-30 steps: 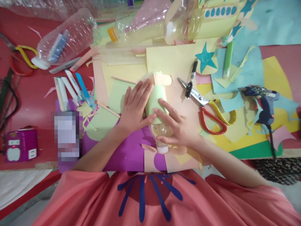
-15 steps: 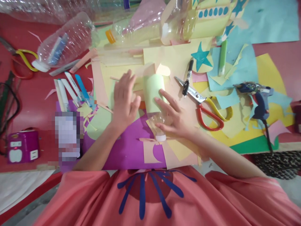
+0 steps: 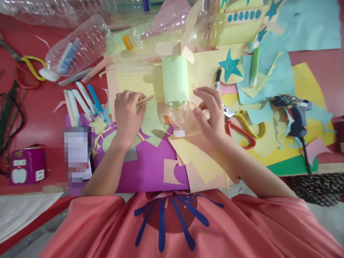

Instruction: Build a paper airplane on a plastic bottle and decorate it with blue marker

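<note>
The paper-wrapped plastic bottle (image 3: 175, 79) lies farther away, the right hand (image 3: 212, 113) has released it, and the left hand (image 3: 129, 114) now pinches a thin stick (image 3: 147, 98).

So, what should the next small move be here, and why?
Probably the right hand should steady the clear plastic bottle wrapped in pale green paper: that hand is partly open beside the bottle, with no visible grip on it, while the left hand is occupied, pinching a thin peach-coloured stick.
</note>
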`<state>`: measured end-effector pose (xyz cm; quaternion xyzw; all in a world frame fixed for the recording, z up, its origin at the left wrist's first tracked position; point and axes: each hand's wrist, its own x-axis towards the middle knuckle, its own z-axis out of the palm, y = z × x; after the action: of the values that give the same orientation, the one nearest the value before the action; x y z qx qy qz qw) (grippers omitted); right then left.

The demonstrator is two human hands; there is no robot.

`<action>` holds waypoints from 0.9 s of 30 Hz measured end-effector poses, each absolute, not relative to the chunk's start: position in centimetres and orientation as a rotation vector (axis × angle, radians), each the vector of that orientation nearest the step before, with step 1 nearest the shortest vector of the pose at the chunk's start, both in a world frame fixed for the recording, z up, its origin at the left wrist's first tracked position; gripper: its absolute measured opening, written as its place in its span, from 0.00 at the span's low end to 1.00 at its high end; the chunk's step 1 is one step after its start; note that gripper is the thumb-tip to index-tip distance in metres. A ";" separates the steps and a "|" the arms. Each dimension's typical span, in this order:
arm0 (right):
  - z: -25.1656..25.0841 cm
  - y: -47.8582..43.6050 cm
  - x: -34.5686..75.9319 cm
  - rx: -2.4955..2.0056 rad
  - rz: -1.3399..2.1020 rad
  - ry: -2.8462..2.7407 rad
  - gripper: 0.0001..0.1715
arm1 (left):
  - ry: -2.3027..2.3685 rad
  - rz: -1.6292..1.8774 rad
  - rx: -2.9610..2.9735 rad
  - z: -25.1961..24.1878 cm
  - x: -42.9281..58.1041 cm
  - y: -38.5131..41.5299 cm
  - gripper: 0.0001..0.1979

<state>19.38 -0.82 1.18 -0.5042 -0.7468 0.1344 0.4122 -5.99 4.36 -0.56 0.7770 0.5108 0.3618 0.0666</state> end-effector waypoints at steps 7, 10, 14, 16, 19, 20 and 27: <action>2.1 -2.1 18.2 -0.840 0.113 -2.046 0.18 | 1.448 1.585 2.334 2.3 -4.4 2.0 0.06; 1.9 -2.3 17.5 -0.806 0.176 -2.125 0.17 | 1.170 1.556 2.669 2.6 -2.9 0.6 0.09; 1.6 -2.3 17.4 -0.845 0.263 -2.064 0.22 | 0.798 1.394 2.730 2.3 -1.2 -0.9 0.18; 1.6 -2.2 17.6 -0.878 0.298 -2.001 0.20 | 0.672 1.323 2.694 2.1 -0.8 -1.2 0.24; 2.0 -2.2 17.8 -0.939 0.373 -1.907 0.10 | 0.666 1.285 2.655 1.9 -0.9 -1.3 0.24; 2.1 -2.2 17.9 -0.951 0.403 -1.876 0.10 | 0.720 1.323 2.644 1.8 -0.9 -1.2 0.23; 2.2 -2.5 18.6 -1.065 0.818 -1.564 0.12 | 0.957 1.448 1.645 1.8 -1.5 -0.1 0.17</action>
<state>18.56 -2.50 2.24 -0.4433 -0.6506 0.3402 0.5143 -1.49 -0.12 1.84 0.6402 0.3725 0.5632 0.3664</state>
